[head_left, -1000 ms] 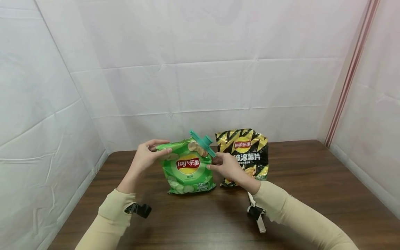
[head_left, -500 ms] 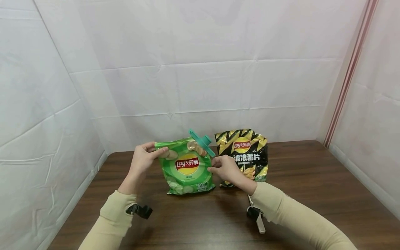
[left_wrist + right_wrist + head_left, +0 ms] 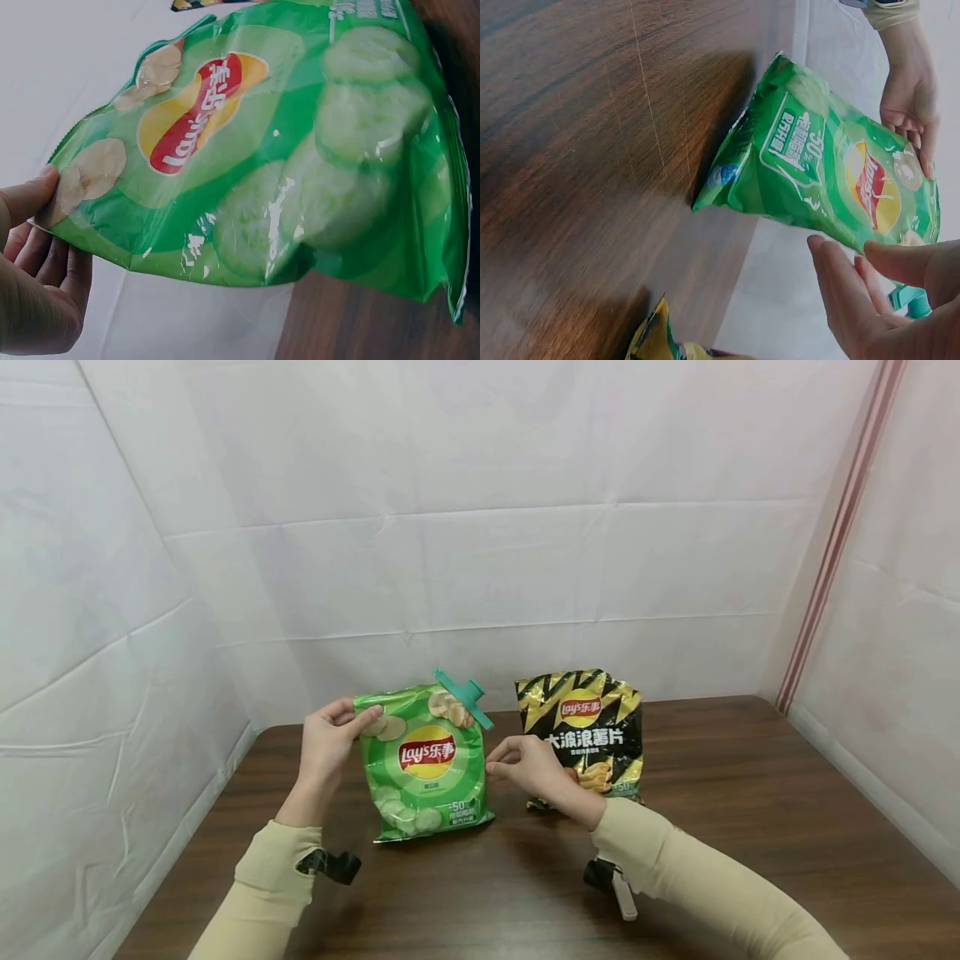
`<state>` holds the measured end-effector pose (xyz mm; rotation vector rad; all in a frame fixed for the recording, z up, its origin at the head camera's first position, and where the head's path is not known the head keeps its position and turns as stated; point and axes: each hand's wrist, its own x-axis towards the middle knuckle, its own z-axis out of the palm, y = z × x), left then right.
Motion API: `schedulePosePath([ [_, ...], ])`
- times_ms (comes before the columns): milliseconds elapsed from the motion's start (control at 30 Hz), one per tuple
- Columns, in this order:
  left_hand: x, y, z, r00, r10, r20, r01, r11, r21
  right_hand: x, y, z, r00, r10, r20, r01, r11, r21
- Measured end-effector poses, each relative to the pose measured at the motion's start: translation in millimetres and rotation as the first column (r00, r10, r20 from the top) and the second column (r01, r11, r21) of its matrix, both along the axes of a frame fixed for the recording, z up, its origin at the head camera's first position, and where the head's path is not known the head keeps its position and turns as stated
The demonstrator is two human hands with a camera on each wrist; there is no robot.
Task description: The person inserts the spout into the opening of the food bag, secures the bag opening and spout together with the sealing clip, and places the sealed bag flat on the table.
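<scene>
The left hand pinches the top left corner of a green chip bag, thumb in front, as the left wrist view also shows. A teal clip sits slanted across the bag's top right corner. At the bag's right edge is the right hand, thumb and fingertips at the side just below the clip. In the right wrist view the thumb of the right hand touches the edge of the green bag, the other fingers behind it. The bag stands upright on the table.
A black and yellow chip bag stands upright behind and right of the right hand. Below the right wrist a pale strip shows near the black wrist camera. White sheeting rises behind the brown table and at both sides.
The green bag with its clip has moved left and slightly toward the viewer. Both hands have shifted left with it, uncovering more of the black and yellow bag.
</scene>
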<state>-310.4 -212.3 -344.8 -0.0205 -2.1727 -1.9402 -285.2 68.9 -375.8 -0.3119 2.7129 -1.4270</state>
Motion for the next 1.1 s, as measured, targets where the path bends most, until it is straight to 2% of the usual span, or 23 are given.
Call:
schedulePosePath([
  [133,-1.3,-3.0,-0.7,0.998,-0.045,0.038,0.044,0.999,0.012,-3.5,-4.6,-0.8,0.997,0.006,0.081,0.002,0.995,-0.102],
  [233,-0.8,-3.0,-3.2,0.994,-0.099,0.055,0.099,0.995,0.01,-5.2,-5.9,-1.6,0.998,0.021,0.051,-0.016,0.996,-0.084],
  [333,0.1,-3.4,-7.0,0.986,-0.149,0.081,0.15,0.988,-0.017,-5.7,-7.5,-1.7,1.0,0.011,-0.023,-0.011,1.0,-0.007],
  [500,1.6,-6.3,-16.1,0.974,-0.173,0.146,0.19,0.975,-0.113,-6.3,-10.5,-1.9,0.997,-0.003,-0.078,0.005,1.0,0.024],
  [567,3.2,-8.6,-20.1,0.967,-0.189,0.172,0.218,0.961,-0.168,-6.3,-11.8,-1.9,0.997,-0.004,-0.081,0.005,1.0,0.021],
  [667,6.4,-12.7,-26.7,0.95,-0.236,0.202,0.283,0.926,-0.251,-7.1,-13.7,-3.5,0.997,-0.004,-0.083,0.005,1.0,0.014],
  [767,10.0,-14.6,-31.9,0.927,-0.292,0.233,0.352,0.892,-0.282,-7.1,-14.9,-3.8,0.997,-0.005,-0.078,0.006,1.0,0.013],
  [833,12.4,-14.4,-34.4,0.914,-0.305,0.269,0.38,0.877,-0.295,-7.1,-14.8,-4.0,0.997,-0.009,-0.071,0.01,1.0,0.008],
  [933,15.9,-12.6,-36.8,0.9,-0.3,0.317,0.394,0.87,-0.296,-7.1,-14.7,-4.0,0.998,-0.02,-0.057,0.02,1.0,-0.002],
  [1100,20.3,-10.3,-38.8,0.907,-0.264,0.328,0.369,0.873,-0.318,-8.9,-16.2,-5.3,0.998,-0.039,-0.05,0.038,0.999,-0.022],
])
